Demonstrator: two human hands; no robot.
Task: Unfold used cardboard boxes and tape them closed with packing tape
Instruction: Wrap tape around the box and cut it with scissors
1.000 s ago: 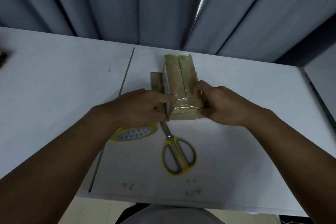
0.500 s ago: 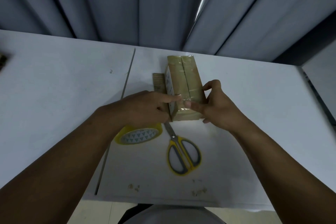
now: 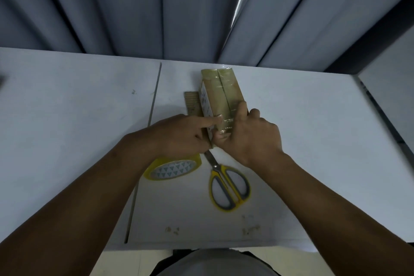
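Facing grey curtains (image 3: 134,6), I see the white surface (image 3: 67,107) carrying a tape roll (image 3: 172,169) and scissors (image 3: 228,188); my right grip (image 3: 253,139) clasps the box (image 3: 220,92), and my left grip (image 3: 179,134) presses it, forefinger straight.

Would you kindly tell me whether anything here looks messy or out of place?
The tape over the box's near end is wrinkled between the left hand and right hand; small brown scraps lie near the table's front edge.

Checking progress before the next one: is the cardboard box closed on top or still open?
Closed. On the cardboard box, the two top flaps meet along a centre seam, with glossy tape over them.
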